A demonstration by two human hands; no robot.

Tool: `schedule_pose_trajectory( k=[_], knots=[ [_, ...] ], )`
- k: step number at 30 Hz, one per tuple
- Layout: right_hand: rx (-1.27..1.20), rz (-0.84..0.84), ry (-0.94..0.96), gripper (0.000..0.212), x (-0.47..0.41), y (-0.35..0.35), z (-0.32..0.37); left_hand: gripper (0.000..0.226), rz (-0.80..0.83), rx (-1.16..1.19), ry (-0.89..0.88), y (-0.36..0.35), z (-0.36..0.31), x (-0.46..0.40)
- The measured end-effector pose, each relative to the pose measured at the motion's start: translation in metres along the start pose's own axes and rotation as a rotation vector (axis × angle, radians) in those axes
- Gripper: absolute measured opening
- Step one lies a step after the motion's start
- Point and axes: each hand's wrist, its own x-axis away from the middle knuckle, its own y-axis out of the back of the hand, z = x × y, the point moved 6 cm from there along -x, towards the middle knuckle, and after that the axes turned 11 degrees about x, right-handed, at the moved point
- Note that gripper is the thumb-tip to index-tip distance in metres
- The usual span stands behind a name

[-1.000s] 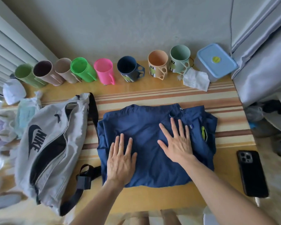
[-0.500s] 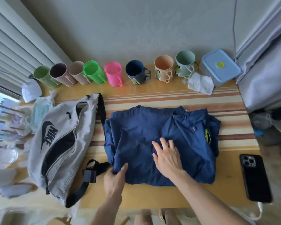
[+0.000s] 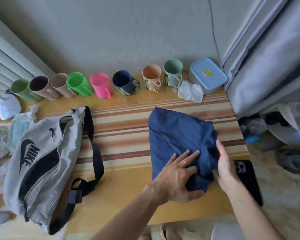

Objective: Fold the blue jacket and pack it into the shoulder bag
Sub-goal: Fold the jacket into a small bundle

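Blue jacket point(image 3: 177, 135) is lying as a narrow folded bundle on the right half of the striped table point(image 3: 125, 141), near edge bunched up under both hands. Left hand point(image 3: 176, 172) is pressing on the near part w/ fingers spread flat on top, thumb hooking round the near corner, so it's pinching that fold. Right hand point(image 3: 223, 166) is sitting at the bundle's right edge, fingers curling in against the cloth; can't tell if it's properly gripping or just tucking, edge is blurry. Black phone point(image 3: 246, 177) is lying just beside that hand, partly under it.

Shoulder bag point(image 3: 40, 156) is resting well apart on the left side, grey w/ black strap trailing toward the middle, zip looking at least partly open.

Step in hand, imo: fold is nearly finished, bundle is being compacted and readied for lifting. Packing isn't begun yet.

Next move is probably calling for a firm two-hand hold so layers aren't sliding loose, then carrying it left across the table and spreading the bag mouth wide enough to take it.

Row of cups point(image 3: 100, 84) is standing along the far edge, out of the way.
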Motion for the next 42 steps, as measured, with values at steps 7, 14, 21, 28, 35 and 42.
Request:
schedule_pose_trajectory(
  k=[7,14,21,28,35,42],
  knots=[
    [1.149,-0.044,1.017,0.046,0.020,-0.008,0.009,0.051,-0.314,-0.262,0.220,0.003,0.061,-0.007],
    [1.667,0.124,0.970,0.053,-0.025,-0.014,-0.048,0.068,-0.073,-0.202,0.135,0.013,0.099,0.008],
    [1.722,0.351,0.834,0.066,0.003,0.018,-0.045,0.087,0.270,-0.468,-0.094,-0.011,0.116,0.065],
    [1.190,0.650,0.266,0.058,-0.002,0.009,-0.009,0.053,-0.357,0.493,0.469,0.014,0.117,0.036],
    [1.351,0.281,0.406,0.088,-0.031,-0.011,0.036,0.054,-0.799,0.871,1.021,0.056,0.140,0.015],
    [1.366,-0.329,0.556,0.037,-0.077,-0.047,0.060,0.106,-0.783,0.782,1.004,0.058,0.142,-0.009]
  ],
)
